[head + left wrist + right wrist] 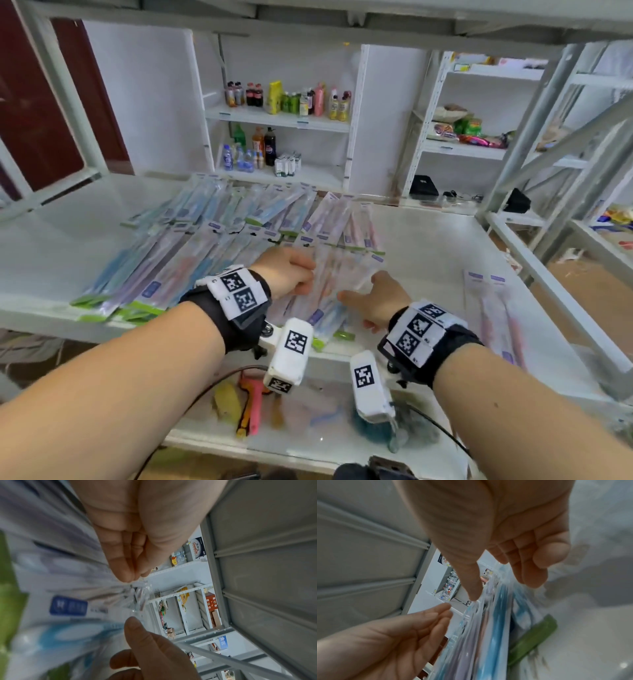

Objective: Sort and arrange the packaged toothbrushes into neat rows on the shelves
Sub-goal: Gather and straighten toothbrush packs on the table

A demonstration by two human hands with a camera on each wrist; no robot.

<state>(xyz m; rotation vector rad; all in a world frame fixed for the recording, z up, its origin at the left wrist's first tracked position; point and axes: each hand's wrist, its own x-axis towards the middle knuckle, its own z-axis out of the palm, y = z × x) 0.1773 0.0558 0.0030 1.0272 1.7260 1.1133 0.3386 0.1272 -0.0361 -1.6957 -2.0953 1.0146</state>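
Many packaged toothbrushes [219, 219] lie fanned across the white shelf [428, 246]. Near its front edge a stack of packages [337, 274] sits between my hands. My right hand [356, 310] grips the stack's right side, thumb on top and fingers curled beneath. The right wrist view shows this right hand [502, 586] around the blue and green stack [489, 635]. My left hand [303, 277] touches the stack's left edge; its left fingers [435, 616] look fairly straight. In the left wrist view the left hand [126, 568] meets blurred packages [68, 605].
Two more toothbrush packages [489, 308] lie apart on the shelf's right side. A lower shelf holds a pink tool [253, 407] and other small items. Grey uprights [548, 144] stand at the right. Bottles [287, 99] fill a far shelf.
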